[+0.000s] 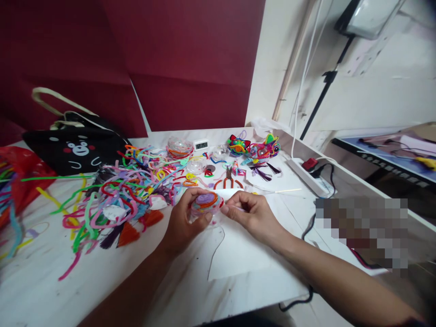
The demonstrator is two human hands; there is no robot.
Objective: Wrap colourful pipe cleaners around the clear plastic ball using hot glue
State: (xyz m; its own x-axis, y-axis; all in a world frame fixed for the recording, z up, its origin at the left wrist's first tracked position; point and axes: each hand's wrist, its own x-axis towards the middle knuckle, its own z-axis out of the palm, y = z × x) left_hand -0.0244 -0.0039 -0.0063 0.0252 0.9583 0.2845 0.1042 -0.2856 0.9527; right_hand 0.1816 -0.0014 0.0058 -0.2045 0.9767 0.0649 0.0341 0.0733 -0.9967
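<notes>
1. Gripping the clear rounded shell (215,212) with its coiled purple and orange strands (205,199), your left hand (184,217) curls fingers and thumb around its sides, by the white paper (248,256).
2. Your right hand (251,211) presses thumb and fingertips together at the shell's right edge; whether they pinch anything, I cannot tell.
3. Orange-handled pliers (228,175) lie just beyond both hands.

What I see is a small rounded piece (206,203), its lower part pale and see-through with touches of pink. Fuzzy strands coil across its upward-facing top: a lilac patch, orange curving round it, and red at the edge by the right hand's (250,211) fingertips. The left hand (190,212) cups its side over the tabletop (177,290); its underside is hard to make out.
</notes>
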